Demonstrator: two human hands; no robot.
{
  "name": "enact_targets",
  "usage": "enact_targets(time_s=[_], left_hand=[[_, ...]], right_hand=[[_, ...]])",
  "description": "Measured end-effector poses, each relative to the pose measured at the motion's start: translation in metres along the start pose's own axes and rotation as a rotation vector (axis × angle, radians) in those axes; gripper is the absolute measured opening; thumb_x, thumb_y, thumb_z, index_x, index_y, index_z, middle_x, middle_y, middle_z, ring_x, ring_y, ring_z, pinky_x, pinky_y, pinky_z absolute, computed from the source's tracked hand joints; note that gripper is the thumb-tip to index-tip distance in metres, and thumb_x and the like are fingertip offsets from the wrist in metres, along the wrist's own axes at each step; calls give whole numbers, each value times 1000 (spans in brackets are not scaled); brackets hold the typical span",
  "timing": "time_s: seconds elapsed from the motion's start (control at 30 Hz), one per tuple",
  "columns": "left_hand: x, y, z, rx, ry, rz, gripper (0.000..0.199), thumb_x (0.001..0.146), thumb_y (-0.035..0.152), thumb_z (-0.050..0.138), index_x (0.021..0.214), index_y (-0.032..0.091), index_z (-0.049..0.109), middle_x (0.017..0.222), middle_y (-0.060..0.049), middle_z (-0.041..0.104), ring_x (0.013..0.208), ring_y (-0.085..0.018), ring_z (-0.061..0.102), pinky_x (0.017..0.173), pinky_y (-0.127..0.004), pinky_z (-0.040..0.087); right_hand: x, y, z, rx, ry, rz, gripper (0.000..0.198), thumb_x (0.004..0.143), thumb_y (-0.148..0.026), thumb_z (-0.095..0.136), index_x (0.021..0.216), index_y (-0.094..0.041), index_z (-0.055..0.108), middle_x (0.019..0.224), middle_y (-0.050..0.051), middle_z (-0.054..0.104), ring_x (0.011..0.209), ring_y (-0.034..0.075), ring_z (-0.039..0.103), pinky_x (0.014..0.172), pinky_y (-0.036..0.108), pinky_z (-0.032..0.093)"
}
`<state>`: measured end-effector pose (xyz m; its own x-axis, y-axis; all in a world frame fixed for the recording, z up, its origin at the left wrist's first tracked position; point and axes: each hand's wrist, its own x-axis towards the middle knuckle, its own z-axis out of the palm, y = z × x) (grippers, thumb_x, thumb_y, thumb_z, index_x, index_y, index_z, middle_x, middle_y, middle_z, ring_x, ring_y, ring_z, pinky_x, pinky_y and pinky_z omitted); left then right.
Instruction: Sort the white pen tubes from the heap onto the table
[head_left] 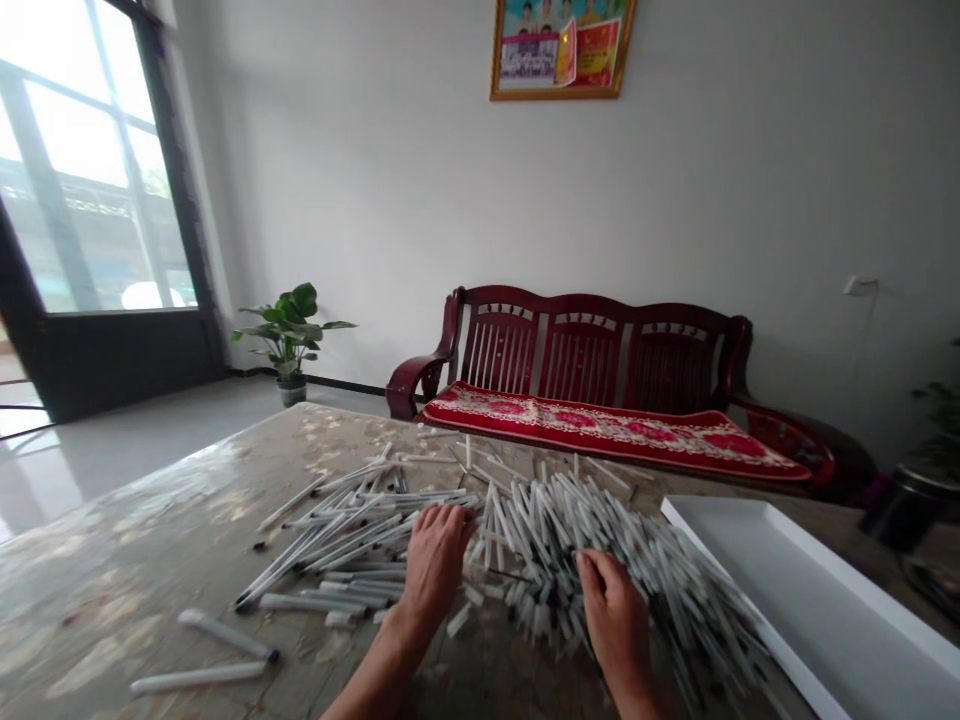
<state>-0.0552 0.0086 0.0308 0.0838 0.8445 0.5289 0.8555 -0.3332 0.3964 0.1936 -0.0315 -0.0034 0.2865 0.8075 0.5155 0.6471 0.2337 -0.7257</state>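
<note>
Two bare hands rest palm-down on a table [135,560] strewn with white pens. Only the head view is given. The left hand [435,565] lies flat with its fingers loosely spread, fingertips touching the scattered pens [337,550] that fan out to its left and just ahead of it. The right hand [615,615] sits on the near edge of the dense pile of pens [600,540], its fingers curled down into the heap; whether it pinches any one pen cannot be told. Between the two hands lie a few short white caps [459,620]. Two loose pens [225,633] lie well apart to the left of the left hand. A white tray [810,590] stands just right of the pile, near the right hand. Beyond the hands, past the table's far edge, stands a red wooden bench [600,390] with a patterned cushion, and a potted plant [291,335] is farther left by the window.
</note>
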Motion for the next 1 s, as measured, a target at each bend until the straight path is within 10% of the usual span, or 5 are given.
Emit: enact_targets(time_s=[0.33,0.53,1.0], left_hand=[[-22,45,22,-398,-129,466,14,91,32,58,92,26,70,77,-4,71,71,-18,64,68,-27,43],[-16,38,26,-333,-183,376,13,85,38,66,86,26,72,75,-5,71,72,-20,64,69,-26,44],[-10,42,26,-1113,-9,-262,23,74,32,70,96,22,72,79,-4,72,64,-17,64,62,-26,50]], right_hand=[[-12,-40,2,157,-350,34,47,92,-57,39,64,-25,60,52,-4,54,52,15,52,49,24,35],[-13,-23,18,170,-278,87,46,90,-58,40,62,-24,56,49,-5,46,49,14,46,47,23,31],[4,-15,-10,-19,-167,-72,36,91,-49,46,90,-23,71,93,7,71,91,22,66,82,31,49]])
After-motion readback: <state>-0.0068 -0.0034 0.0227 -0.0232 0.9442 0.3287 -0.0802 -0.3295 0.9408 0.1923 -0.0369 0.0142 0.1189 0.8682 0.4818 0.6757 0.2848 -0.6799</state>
